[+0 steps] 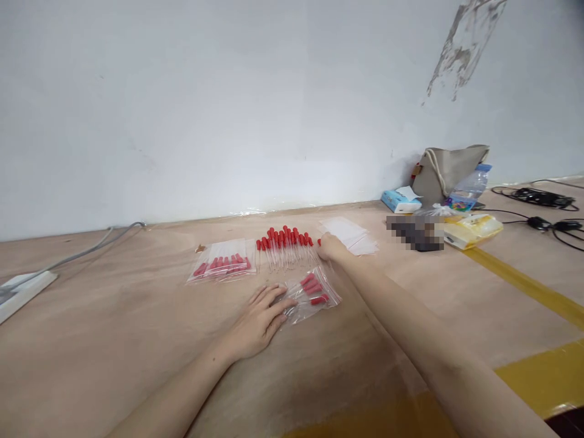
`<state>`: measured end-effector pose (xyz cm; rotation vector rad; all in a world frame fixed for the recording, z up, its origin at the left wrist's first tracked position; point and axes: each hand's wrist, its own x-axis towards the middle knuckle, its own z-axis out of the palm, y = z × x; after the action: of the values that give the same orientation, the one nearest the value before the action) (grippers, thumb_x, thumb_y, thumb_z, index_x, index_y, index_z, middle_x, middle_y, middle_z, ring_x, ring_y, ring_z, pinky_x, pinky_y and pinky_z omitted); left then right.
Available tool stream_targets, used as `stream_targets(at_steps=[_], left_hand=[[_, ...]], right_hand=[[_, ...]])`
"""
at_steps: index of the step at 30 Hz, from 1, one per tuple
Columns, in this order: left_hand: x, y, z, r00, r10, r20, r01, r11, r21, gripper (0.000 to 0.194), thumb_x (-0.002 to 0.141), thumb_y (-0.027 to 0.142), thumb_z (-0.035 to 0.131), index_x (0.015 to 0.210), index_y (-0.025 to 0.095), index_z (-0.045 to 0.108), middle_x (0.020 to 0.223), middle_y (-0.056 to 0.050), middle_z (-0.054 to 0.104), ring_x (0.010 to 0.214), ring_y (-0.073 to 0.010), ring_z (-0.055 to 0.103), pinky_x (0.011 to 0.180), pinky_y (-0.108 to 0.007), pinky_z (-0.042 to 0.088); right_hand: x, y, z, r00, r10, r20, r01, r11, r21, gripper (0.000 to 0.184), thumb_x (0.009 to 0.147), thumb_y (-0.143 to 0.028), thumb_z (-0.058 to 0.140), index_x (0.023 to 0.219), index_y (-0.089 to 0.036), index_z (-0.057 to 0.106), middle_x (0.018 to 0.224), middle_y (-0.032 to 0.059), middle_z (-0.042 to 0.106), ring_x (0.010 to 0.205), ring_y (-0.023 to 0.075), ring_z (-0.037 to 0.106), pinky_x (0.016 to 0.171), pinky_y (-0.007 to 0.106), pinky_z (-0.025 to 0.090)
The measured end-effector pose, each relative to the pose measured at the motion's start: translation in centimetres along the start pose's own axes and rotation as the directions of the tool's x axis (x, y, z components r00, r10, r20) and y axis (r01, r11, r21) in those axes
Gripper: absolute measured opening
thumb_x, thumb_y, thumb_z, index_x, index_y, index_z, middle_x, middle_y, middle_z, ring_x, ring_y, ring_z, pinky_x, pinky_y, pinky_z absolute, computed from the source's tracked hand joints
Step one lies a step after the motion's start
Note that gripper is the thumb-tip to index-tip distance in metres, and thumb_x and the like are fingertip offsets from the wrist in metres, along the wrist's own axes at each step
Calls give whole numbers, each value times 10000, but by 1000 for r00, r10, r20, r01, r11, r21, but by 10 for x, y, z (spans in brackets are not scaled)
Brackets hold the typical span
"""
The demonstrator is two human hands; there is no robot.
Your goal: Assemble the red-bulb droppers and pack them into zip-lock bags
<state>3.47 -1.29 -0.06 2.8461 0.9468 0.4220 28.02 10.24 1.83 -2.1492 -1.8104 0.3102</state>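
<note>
My left hand lies with its fingers spread on a clear zip bag, its fingertips on the bag's near-left part. Several red-bulbed droppers show inside that bag. Farther back, my right hand is closed in a pinch at the right side of a fanned pile of red-bulbed droppers. A single red bulb peeks out at its fingertips; the dropper's thin stem is hard to make out. Left of the pile lie filled zip bags, overlapping, with red bulbs visible through the plastic.
Flat white bags or sheets lie beyond my right hand. Farther right are a blue tissue pack, a grey bag, a yellow pack and black cables. A white power strip sits at the left edge.
</note>
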Motion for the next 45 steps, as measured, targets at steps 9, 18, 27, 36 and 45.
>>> stream_targets(at_steps=[9, 18, 27, 36, 45], left_hand=[[1, 0, -1, 1000, -8, -8, 8, 1000, -29, 336, 896, 263, 349, 1214, 277, 456, 1282, -46, 422, 1208, -206, 347, 1020, -430, 281], [2, 0, -2, 1000, -13, -16, 13, 999, -40, 318, 900, 271, 342, 1186, 266, 480, 1274, -49, 433, 1205, -212, 354, 1010, -428, 300], [2, 1, -3, 999, -32, -21, 31, 998, -56, 301, 902, 291, 345, 1156, 258, 502, 1295, -40, 426, 1215, -210, 353, 1013, -425, 307], [2, 0, -3, 999, -37, -1, 37, 998, -43, 307, 904, 290, 341, 1174, 257, 484, 1311, -35, 412, 1236, -201, 327, 1036, -427, 267], [2, 1, -4, 998, -67, -6, 66, 996, -63, 418, 901, 305, 350, 1310, 230, 316, 1323, -55, 409, 1237, -200, 330, 1036, -420, 269]], right_hand=[[-44, 29, -15, 986, -29, -165, 107, 865, 491, 586, 771, -187, 406, 1288, -117, 140, 819, 61, 571, 582, 159, 592, 545, 292, 481], [-98, 52, 11, 991, 91, -101, 75, 253, 965, 467, 656, -308, 530, 1031, -240, 262, 722, -74, 429, 485, 88, 550, 472, 261, 505], [-111, 55, 7, 996, 76, -53, 33, 241, 970, 460, 641, -376, 594, 977, -243, 309, 709, -65, 459, 538, 99, 564, 543, 287, 516], [-112, 69, 2, 960, -255, 117, 93, 683, 725, 276, 649, -378, 628, 807, -151, 625, 632, -1, 568, 518, 94, 473, 499, 235, 394], [-113, 58, 0, 915, -403, -6, 351, 789, 505, 218, 698, -240, 582, 887, -193, 679, 609, -8, 541, 512, 86, 428, 487, 206, 328]])
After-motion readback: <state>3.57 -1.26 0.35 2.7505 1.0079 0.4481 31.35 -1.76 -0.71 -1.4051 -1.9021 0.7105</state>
